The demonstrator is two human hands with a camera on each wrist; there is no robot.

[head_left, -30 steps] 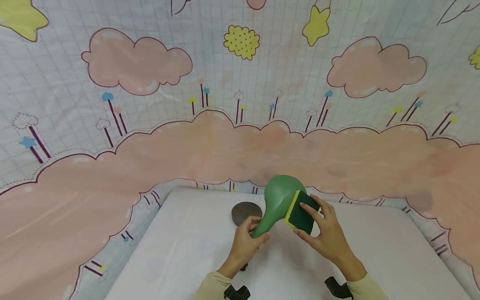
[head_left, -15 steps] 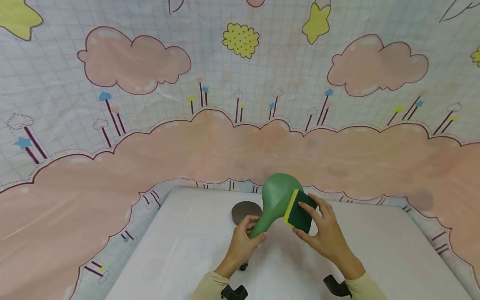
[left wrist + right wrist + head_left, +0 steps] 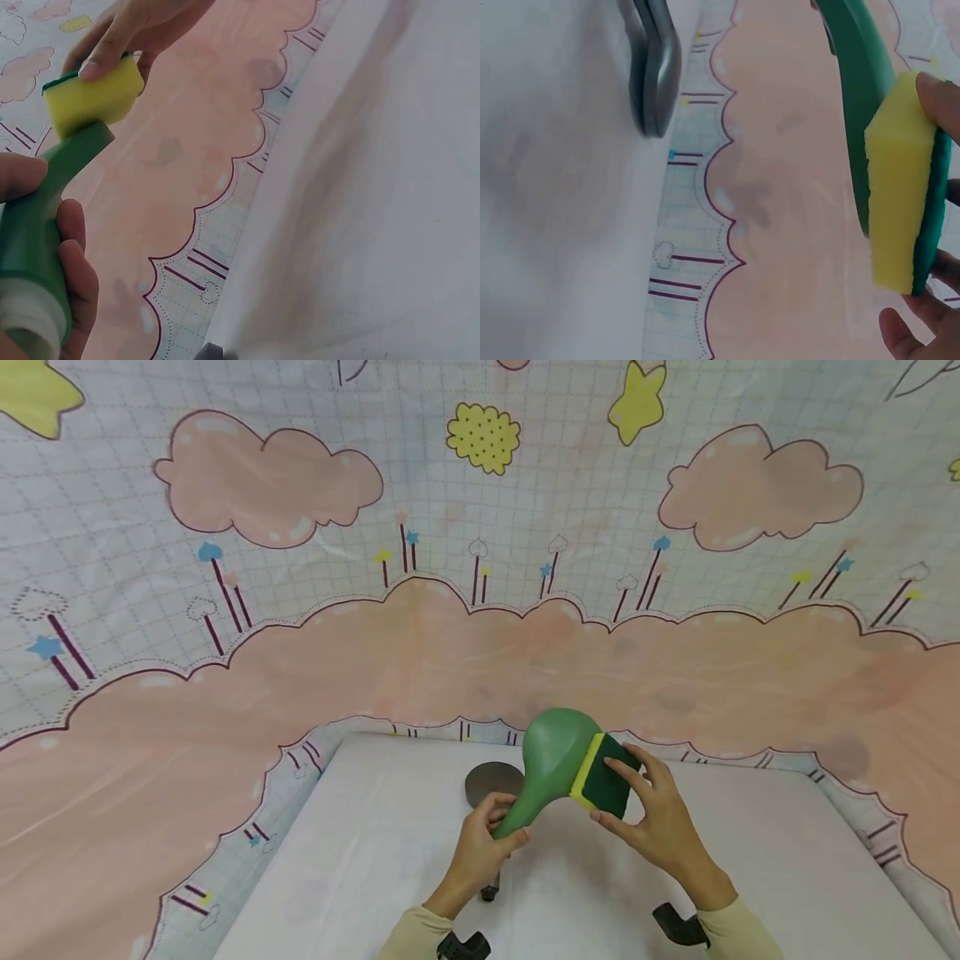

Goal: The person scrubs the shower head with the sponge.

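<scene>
My left hand grips the handle of a green shower head, raised above the white table with its broad head up and away from me. In the left wrist view, the handle's white hollow end shows near the palm. Between the thumb and fingers of my right hand is a sponge, yellow with a dark green scouring side. Its yellow face rests against the right side of the green head in the right wrist view. The scouring side is under my right fingers.
Behind my left hand, a grey round-faced shower head lies on the white table, its dark handle end showing below the hand. A patterned cloth with clouds and stars rises behind the table.
The sponge has shifted slightly up and then back right with my right hand, its yellow edge showing wider. My left hand and the green shower head have moved a little left.
</scene>
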